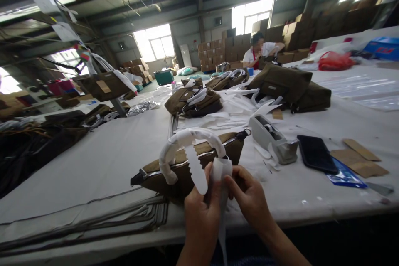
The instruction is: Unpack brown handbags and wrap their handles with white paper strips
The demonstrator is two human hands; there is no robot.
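Observation:
An olive-brown zippered handbag (202,152) stands on the table in front of me, its curved handle (170,149) wrapped in white material. At the handle's right end, a white wrapping strip (222,170) goes round the base and trails down between my hands. My left hand (202,212) is closed round that end from the left. From the right, my right hand (249,195) pinches the strip's edge with bent fingers. A white strap with a wavy edge (196,168) hangs from the handle in front of the bag, its lower tip beside my left hand.
Right of the bag are a grey tape dispenser (274,139), a black phone (317,153) and brown card pieces (358,158). More olive bags (195,99) lie behind, among white strips. Flat layered sheets (124,220) lie at the front left. A person (260,52) works across the table.

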